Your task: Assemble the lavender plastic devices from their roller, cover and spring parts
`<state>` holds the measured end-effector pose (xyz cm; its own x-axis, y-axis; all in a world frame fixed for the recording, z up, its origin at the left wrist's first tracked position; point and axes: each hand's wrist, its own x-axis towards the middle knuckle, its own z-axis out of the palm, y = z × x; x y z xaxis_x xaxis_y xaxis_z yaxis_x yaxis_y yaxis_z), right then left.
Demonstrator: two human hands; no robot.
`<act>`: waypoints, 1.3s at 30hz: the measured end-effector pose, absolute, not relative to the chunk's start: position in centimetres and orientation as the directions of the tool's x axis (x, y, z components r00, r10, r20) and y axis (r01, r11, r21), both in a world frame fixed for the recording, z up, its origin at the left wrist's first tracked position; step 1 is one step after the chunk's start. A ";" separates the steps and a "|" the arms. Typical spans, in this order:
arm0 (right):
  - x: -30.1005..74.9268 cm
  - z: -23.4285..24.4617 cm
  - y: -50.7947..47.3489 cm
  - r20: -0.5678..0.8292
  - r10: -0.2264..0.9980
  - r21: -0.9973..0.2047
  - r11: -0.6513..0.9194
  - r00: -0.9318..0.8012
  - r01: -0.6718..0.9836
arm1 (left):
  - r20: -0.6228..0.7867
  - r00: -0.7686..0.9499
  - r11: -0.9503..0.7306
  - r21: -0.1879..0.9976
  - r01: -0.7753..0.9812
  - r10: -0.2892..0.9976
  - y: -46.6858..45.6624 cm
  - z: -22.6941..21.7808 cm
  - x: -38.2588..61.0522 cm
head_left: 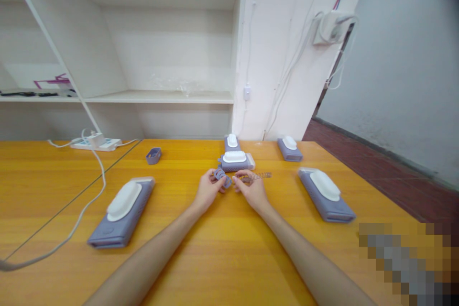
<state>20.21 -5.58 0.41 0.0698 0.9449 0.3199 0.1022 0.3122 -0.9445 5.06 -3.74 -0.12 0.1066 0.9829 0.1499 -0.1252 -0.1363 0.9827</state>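
Between the thumb and fingers of my left hand [208,190] is a small purple-grey plastic part [221,176] with slots or ribs. My right hand [253,190] pinches a long metal coil spring [263,176], whose free end points right. The spring's near end is close to the plastic part; I cannot tell whether they touch. Just beyond both hands lies a purple-grey case with a white top piece [234,158], and a similar case [231,141] sits behind it. A small purple-grey open cup-like piece [154,156] stands farther left.
More purple-grey cases with white tops lie around: one at left [122,210], one at right [326,194], one at back right [289,148]. A white power strip [96,142] and its cable [96,196] are at the left. White shelves [168,96] stand behind the table.
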 end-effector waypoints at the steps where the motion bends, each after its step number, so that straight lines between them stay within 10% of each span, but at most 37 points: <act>1: 20.2 0.4 -5.5 0.312 0.947 -0.948 0.307 0.073 0.081 | 0.153 0.117 -0.139 0.984 -0.115 0.981 -3.7 -0.1 5.1; 39: 20.7 0.5 -5.4 0.441 0.895 -0.877 0.414 0.064 0.246 | 0.152 0.038 -0.146 0.982 -0.118 0.988 -4.2 0.4 4.9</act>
<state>20.65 -5.42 0.52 0.0643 0.8954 0.4406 0.2459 0.4137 -0.8766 4.94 -4.24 0.38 0.0383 0.9877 0.1515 -0.1179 -0.1461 0.9822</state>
